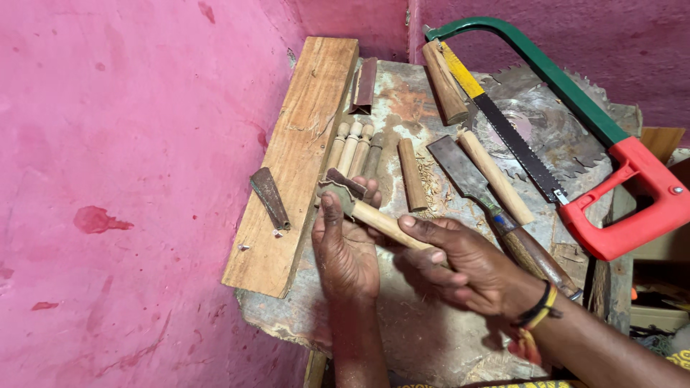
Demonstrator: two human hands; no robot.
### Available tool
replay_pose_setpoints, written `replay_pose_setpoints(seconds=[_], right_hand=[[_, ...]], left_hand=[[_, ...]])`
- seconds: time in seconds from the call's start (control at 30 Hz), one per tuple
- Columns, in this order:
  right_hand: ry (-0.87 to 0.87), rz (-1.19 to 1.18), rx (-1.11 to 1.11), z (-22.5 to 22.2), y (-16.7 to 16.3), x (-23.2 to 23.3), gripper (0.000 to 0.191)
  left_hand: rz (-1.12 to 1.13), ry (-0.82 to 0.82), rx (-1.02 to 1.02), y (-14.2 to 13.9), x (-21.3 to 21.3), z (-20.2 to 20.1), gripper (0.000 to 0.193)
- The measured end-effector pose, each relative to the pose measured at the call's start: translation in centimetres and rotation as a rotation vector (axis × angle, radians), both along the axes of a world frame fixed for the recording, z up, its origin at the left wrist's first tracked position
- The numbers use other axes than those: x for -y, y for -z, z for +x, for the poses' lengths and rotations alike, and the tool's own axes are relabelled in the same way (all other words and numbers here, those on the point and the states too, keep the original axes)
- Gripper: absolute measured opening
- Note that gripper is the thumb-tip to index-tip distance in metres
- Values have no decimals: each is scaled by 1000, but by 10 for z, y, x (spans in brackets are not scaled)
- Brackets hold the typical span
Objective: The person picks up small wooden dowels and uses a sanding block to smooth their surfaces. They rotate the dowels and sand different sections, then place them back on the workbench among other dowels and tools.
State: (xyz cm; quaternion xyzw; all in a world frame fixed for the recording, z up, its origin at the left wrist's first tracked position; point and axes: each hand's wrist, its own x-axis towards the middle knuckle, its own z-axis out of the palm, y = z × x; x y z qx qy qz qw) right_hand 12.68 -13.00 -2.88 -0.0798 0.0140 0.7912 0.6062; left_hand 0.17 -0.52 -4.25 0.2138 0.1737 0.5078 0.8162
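Sanding this turned wooden peg (384, 224) well comes down to how we hold it — our right hand (460, 266) grips the peg's near end, thumb laid along the top, while our left hand (347, 248) is curled around a folded scrap of sandpaper (343, 188) wrapped over the far tip. The peg sits between both hands, just above the worn bench top (402, 108). We judge it best to keep the paper snug around the curve and turn the peg evenly, so no flat spot forms on the rounded end. Four similar pegs (354, 149) lie side by side just beyond our left hand, near the plank (298, 158); a chisel (496, 208) lies close beside our right hand — worth keeping knuckles away from its blade. A red-handled hacksaw (575, 115) rests further off.
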Motion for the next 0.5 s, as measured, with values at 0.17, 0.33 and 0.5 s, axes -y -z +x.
replay_pose_setpoints(seconds=[0.17,0.33,0.5], right_hand=[[219,33,1362,-5,-3,-1,37],[11,-184,402,-3,-12,-3,40],[145,-173,1299,-13,-34,-9,40]], left_hand=[[-46,7,-36,2,-1,4,48],[-28,-2,-34,4,-2,2,50],[-45,2,-47,5,-1,5,52]])
